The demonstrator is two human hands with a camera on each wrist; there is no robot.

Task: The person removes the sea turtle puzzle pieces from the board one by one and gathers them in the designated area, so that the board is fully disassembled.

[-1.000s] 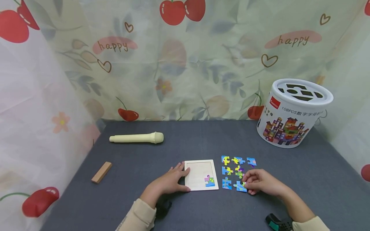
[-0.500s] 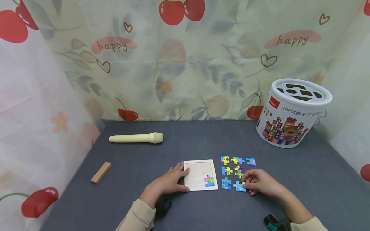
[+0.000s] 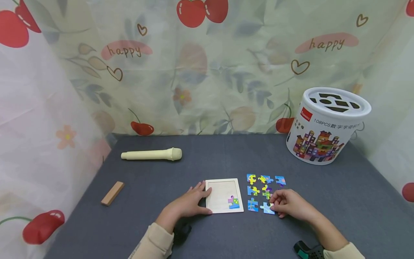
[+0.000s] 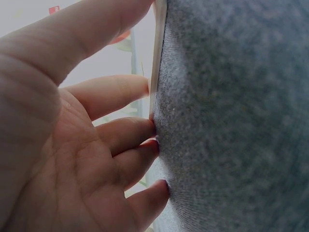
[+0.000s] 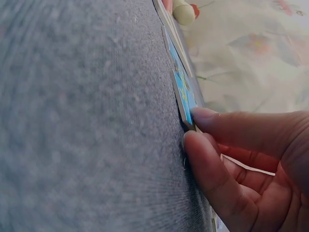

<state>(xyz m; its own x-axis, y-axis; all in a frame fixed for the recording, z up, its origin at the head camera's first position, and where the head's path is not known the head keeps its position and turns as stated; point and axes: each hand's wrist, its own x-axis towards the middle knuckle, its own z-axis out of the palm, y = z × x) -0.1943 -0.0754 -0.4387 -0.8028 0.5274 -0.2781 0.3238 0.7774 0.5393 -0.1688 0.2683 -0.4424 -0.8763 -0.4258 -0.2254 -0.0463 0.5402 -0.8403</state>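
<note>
In the head view, a square wooden puzzle tray (image 3: 220, 196) lies on the dark table, one jigsaw piece (image 3: 233, 202) set in its lower right corner. My left hand (image 3: 187, 205) rests against the tray's left side, fingers spread; fingertips touch its thin edge (image 4: 157, 63) in the left wrist view. To the right, loose jigsaw pieces (image 3: 253, 190) lie in rough rows. My right hand (image 3: 292, 205) pinches the right edge of the bottom-row blue piece (image 3: 266, 208). The right wrist view shows the thumb above and index finger below this piece (image 5: 181, 94), its near edge slightly raised.
A cream toy microphone (image 3: 151, 154) lies at the back left, and a small wooden block (image 3: 112, 193) at the left. A white lidded bucket (image 3: 326, 129) stands at the back right. Printed curtain (image 3: 213, 79) closes off the back and sides.
Both hands stay in place. The pinched piece's surface looks lighter and shinier than before, as if tilted a little. The head view has shifted very slightly.
</note>
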